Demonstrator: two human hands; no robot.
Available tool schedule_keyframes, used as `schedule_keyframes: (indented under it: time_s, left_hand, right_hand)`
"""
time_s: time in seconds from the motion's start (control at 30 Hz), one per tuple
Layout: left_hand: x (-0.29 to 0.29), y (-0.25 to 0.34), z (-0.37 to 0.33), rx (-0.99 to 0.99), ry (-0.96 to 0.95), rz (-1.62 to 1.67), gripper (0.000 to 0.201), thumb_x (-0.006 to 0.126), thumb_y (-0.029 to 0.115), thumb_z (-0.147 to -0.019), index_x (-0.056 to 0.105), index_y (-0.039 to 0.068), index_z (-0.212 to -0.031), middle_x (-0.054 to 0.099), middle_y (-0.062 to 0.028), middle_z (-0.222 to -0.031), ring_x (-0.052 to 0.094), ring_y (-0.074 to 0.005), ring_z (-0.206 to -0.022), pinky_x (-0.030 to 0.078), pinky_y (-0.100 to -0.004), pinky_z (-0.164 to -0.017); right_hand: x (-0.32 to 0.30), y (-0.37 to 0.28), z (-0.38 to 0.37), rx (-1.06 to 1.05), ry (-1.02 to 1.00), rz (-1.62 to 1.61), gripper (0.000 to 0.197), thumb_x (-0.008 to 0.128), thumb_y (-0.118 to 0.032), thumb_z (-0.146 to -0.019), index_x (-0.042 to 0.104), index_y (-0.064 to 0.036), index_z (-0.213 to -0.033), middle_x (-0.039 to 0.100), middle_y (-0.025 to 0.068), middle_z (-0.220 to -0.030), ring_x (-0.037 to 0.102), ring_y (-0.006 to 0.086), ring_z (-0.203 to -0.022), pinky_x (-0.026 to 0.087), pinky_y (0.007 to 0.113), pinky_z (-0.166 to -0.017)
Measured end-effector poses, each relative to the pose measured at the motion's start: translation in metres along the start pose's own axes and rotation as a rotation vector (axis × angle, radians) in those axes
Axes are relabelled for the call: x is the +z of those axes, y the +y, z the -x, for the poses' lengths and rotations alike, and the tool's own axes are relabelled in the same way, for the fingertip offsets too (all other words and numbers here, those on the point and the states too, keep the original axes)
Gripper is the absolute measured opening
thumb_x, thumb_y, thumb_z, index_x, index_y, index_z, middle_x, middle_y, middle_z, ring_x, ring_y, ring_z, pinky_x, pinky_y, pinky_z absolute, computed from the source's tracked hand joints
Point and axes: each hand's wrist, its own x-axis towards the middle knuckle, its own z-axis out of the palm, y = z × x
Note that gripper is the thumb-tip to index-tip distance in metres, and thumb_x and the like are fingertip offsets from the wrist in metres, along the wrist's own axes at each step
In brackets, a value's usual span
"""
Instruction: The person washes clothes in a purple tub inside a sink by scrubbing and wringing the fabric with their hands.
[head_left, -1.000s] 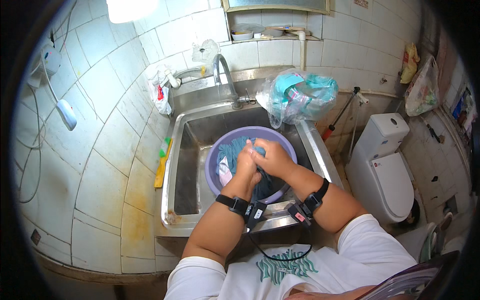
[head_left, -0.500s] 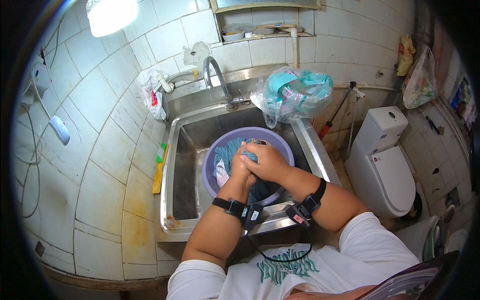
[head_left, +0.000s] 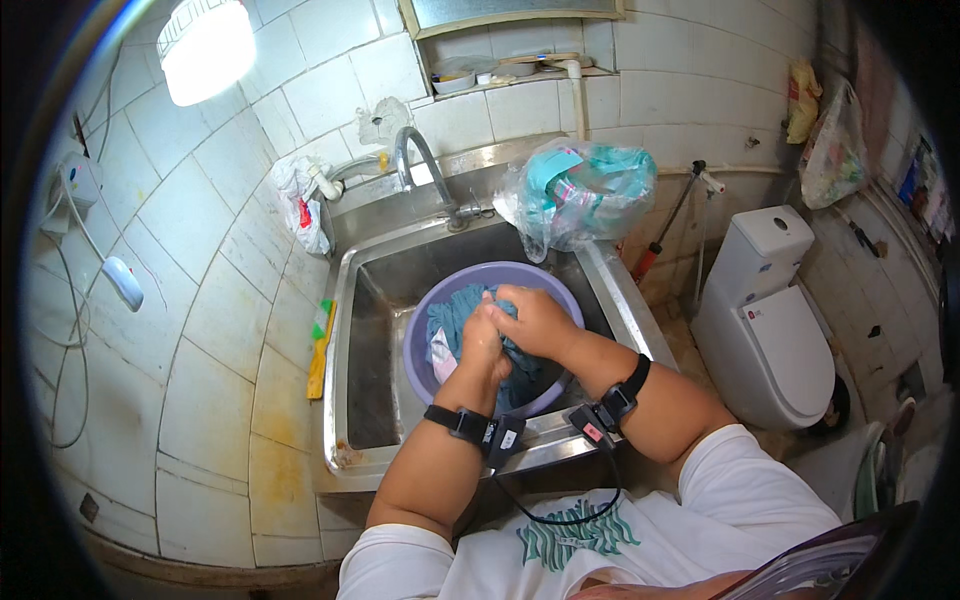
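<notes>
A round purple basin sits in the steel sink with wet-looking clothes in it. Among them I see blue-green cloth, a whitish-pink piece and a darker piece. Over the basin my left hand and my right hand are closed and pressed against each other, bunching the blue-green cloth. Most of the gripped part is hidden behind the fingers. Each forearm wears a black strap with a small box, and a cable joins the two.
The sink rim surrounds the basin, with a curved faucet behind. A clear bag with teal contents rests at the back right corner. A yellow-and-green brush leans at the left wall. A white toilet stands right.
My right hand has turned slightly over the left, and less cloth shows between them. Both hands stay together over the basin. The whole view has shifted a little.
</notes>
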Motion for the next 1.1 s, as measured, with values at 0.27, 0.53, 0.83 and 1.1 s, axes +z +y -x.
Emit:
schedule_keyframes:
  time_s: [0.27, 0.53, 0.83, 1.1]
  left_hand:
    - [0.015, 0.000, 0.007, -0.008, 0.019, -0.021, 0.056, 0.047, 0.046, -0.096, 0.047, 0.001, -0.129, 0.048, -0.0222, -0.132, 0.053, -0.0307, -0.113, 0.046, -0.0471, -0.090]
    - [0.009, -0.003, 0.006, 0.075, -0.040, 0.057, 0.040, 0.046, 0.038, -0.098, 0.055, 0.003, -0.113, 0.061, -0.0151, -0.106, 0.062, -0.0265, -0.094, 0.053, -0.0423, -0.080]
    - [0.010, -0.007, -0.005, 0.046, -0.039, -0.020, 0.043, 0.051, 0.041, -0.095, 0.057, 0.002, -0.115, 0.062, -0.0149, -0.108, 0.062, -0.0271, -0.097, 0.050, -0.0421, -0.084]
    - [0.009, 0.015, 0.008, 0.115, -0.205, -0.119, 0.022, 0.058, 0.026, -0.094, 0.059, 0.006, -0.103, 0.066, -0.0078, -0.098, 0.065, -0.0209, -0.086, 0.053, -0.0358, -0.075]
  right_hand:
    - [0.005, 0.030, -0.005, 0.118, 0.057, 0.001, 0.032, 0.058, -0.034, -0.088, 0.060, -0.0021, -0.088, 0.060, 0.0252, -0.079, 0.058, 0.0435, -0.076, 0.045, 0.047, -0.065]
    - [-0.005, -0.001, 0.003, -0.082, 0.005, 0.033, 0.024, 0.059, -0.026, -0.086, 0.060, -0.0022, -0.090, 0.062, 0.0228, -0.082, 0.060, 0.0396, -0.077, 0.046, 0.044, -0.069]
    - [-0.006, 0.037, -0.009, 0.151, 0.131, -0.039, 0.035, 0.060, -0.036, -0.088, 0.060, -0.0007, -0.089, 0.060, 0.0252, -0.081, 0.058, 0.0416, -0.076, 0.045, 0.044, -0.066]
    - [-0.013, 0.048, -0.013, 0.297, 0.177, -0.260, 0.030, 0.066, -0.027, -0.085, 0.062, 0.0024, -0.089, 0.062, 0.0187, -0.073, 0.060, 0.0247, -0.069, 0.046, 0.039, -0.064]
